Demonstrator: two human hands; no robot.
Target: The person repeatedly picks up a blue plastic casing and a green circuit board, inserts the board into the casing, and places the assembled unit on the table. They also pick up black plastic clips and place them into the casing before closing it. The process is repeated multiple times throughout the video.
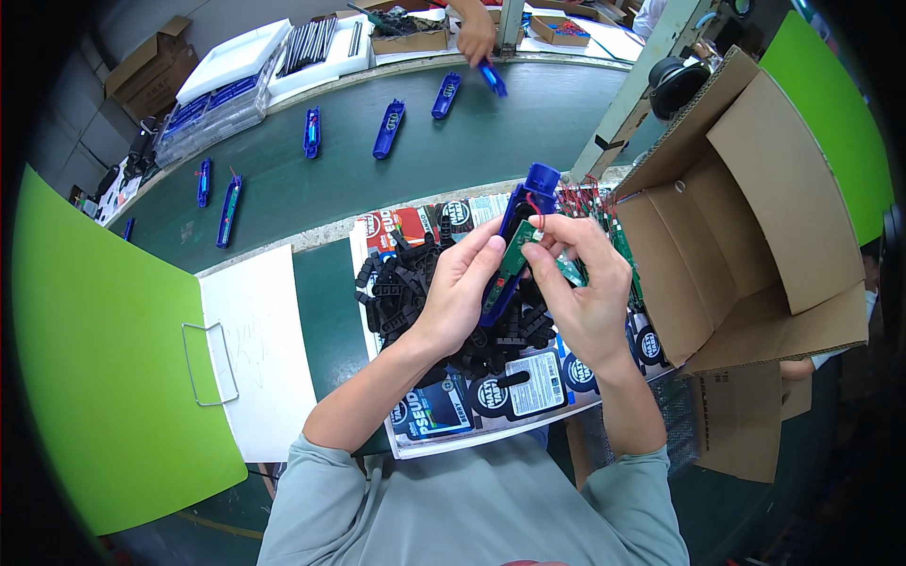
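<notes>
Clock is read from the long, trough-shaped blue plastic housing [517, 217], 12 being away from the wearer. The housing is held above the work surface, long axis from 1 to 7 o'clock. It is gripped from the 8 o'clock side by the bare left hand [458, 291]; its thumb is laid close to the narrow green circuit board [514, 253]. The board's upper end is pinched between thumb and fingertips of the bare right hand [595, 278], at 4 o'clock. Board is lined up roughly with the housing's long axis, over its open side; whether it is seated cannot be told. Both hands are about equally near. Thin red wires [534, 203] are seen at the board's upper end.

Containers: open brown cardboard box [675, 274] at 3 o'clock, mouth turned toward the hands, inner walls seen. Low cardboard tray [412, 43] at 11, dark parts inside. Small cardboard tray [563, 41] at 12 to 1, red and blue bits inside. Clear plastic tray [203, 134] at 10, blue pieces inside. Loose black plastic parts [406, 288] are piled at 8.
</notes>
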